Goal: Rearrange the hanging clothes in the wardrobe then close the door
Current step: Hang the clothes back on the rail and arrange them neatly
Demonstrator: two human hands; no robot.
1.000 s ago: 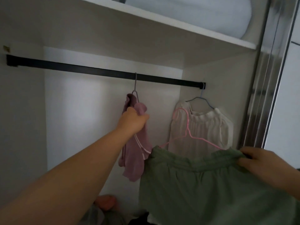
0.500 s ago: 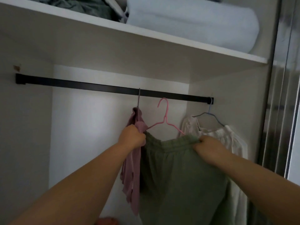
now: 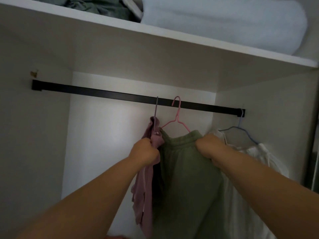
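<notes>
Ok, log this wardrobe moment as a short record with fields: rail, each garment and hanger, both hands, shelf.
rail: black rail spans the wardrobe under the shelf
mauve garment: hangs on a grey hanger, gripped by left hand
green garment: on pink hanger, hook at the rail; right hand grips its waistband
white garment: on blue hanger at the rail's right end
shelf: holds a pale blue folded blanket and dark green cloth

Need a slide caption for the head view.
Left hand grips mauve garment; right hand holds green garment on pink hanger at the rail.
</notes>
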